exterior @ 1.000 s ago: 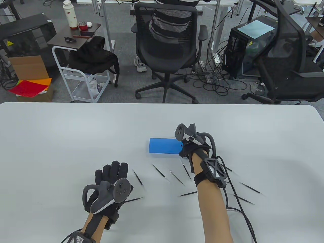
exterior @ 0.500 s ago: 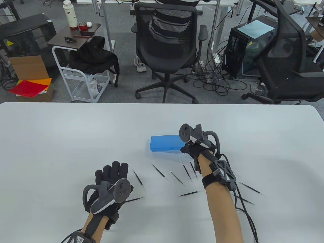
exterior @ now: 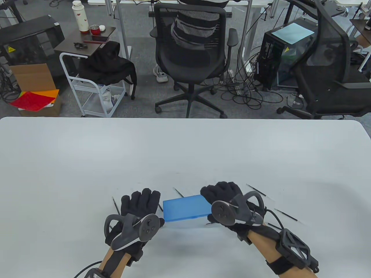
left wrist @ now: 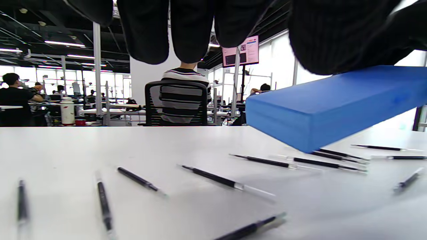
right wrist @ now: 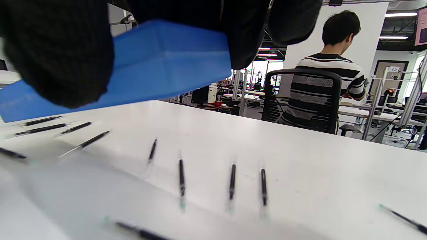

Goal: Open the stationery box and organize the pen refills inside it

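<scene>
A shut blue stationery box (exterior: 187, 208) hangs tilted above the white table (exterior: 185, 150), near its front edge. My right hand (exterior: 221, 194) grips the box's right end; in the right wrist view the thumb and fingers (right wrist: 60, 50) wrap the box (right wrist: 166, 60). My left hand (exterior: 141, 206) lies at its left end with fingers straight; in the left wrist view the thumb sits on the box (left wrist: 333, 106). Several black pen refills (exterior: 258, 190) lie scattered on the table, some under the box (left wrist: 213, 178) (right wrist: 181, 176).
More refills lie at the right (exterior: 287, 215) and left of the hands (exterior: 116, 205). Beyond the table's far edge stand an office chair (exterior: 189, 58) and a white cart (exterior: 92, 87). A person in a striped shirt (right wrist: 328, 76) sits further back.
My right hand has carried the blue box from mid-table back toward the front edge, above the refills. My left hand has moved right and forward to the box's left end.
</scene>
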The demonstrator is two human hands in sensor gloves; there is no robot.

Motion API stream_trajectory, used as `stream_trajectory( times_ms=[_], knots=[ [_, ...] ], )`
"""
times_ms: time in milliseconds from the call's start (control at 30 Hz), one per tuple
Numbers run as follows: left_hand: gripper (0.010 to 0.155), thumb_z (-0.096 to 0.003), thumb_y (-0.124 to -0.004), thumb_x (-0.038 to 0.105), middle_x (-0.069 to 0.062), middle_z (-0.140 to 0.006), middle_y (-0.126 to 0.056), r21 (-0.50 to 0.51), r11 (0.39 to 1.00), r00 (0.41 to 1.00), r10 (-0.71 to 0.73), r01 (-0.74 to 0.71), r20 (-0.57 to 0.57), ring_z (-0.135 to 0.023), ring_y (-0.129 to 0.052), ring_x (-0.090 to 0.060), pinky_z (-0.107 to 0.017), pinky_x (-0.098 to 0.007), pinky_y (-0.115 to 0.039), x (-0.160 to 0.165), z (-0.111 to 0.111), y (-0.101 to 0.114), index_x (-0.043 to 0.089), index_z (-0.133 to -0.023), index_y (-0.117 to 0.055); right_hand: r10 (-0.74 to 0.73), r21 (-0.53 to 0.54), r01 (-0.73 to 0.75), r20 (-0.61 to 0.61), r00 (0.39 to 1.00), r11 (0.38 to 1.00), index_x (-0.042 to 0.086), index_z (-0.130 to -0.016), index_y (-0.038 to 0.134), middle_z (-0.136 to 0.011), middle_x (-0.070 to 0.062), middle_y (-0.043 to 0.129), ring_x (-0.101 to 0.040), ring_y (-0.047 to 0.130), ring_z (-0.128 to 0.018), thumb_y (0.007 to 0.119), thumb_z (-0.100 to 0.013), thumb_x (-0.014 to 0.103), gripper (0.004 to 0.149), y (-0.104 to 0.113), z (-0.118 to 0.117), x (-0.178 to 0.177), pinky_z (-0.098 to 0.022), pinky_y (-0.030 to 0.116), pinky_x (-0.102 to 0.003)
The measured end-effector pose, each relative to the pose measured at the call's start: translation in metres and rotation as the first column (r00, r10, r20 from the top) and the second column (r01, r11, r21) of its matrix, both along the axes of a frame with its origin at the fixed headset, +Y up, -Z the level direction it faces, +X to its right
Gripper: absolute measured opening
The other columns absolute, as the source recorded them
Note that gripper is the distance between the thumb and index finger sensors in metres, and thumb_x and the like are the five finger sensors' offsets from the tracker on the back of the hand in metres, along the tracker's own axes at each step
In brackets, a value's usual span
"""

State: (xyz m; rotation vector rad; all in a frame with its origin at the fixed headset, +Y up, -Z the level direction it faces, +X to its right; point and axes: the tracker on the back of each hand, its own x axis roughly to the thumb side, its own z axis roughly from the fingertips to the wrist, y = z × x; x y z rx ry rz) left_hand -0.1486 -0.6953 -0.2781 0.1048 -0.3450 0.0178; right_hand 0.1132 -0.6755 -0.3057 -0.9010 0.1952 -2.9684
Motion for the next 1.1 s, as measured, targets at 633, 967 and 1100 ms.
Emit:
stream_trajectory(
  times_ms=[633,967,1100],
  knots=[
    [0.090,-0.0365,-0.088,0.061,-0.009,-0.112,-0.079,-0.117,0.956,0.902,-0.209,0.270,0.377,-0.094,-0.094,-0.033,-0.076,-0.065,-0.057,0.063,0.026,-0.034,0.018,-0.111,-0.063,0.067,-0.054,-0.072,-0.097,0.993,0.996,0.022,-0.107,0.070,-0.105,-0.011,0.088,-0.036,0.085,-0.095,0.091,-0.031,0.059,0.087,-0.061,0.056,-0.008,-0.075,0.065,-0.060],
    [0.092,-0.0359,-0.093,0.057,-0.012,-0.110,-0.080,-0.046,0.938,0.870,-0.299,0.343,0.392,-0.090,-0.097,-0.034,-0.076,-0.066,-0.058,0.075,0.035,-0.039,0.015,-0.112,-0.062,0.112,-0.062,-0.117,-0.091,0.990,0.991,0.022,-0.108,0.068,-0.106,-0.010,0.087,-0.035,0.083,-0.098,0.090,-0.031,0.058,0.088,-0.070,0.055,-0.013,-0.075,0.065,-0.060],
    [0.092,-0.0351,-0.093,0.057,-0.014,-0.109,-0.080,0.004,0.928,0.853,-0.345,0.374,0.391,-0.088,-0.097,-0.035,-0.077,-0.066,-0.058,0.081,0.039,-0.043,0.014,-0.111,-0.063,0.126,-0.074,-0.133,-0.094,0.988,0.988,0.022,-0.108,0.067,-0.108,-0.011,0.086,-0.035,0.083,-0.099,0.089,-0.032,0.058,0.087,-0.068,0.055,-0.015,-0.075,0.065,-0.059]
  ],
)
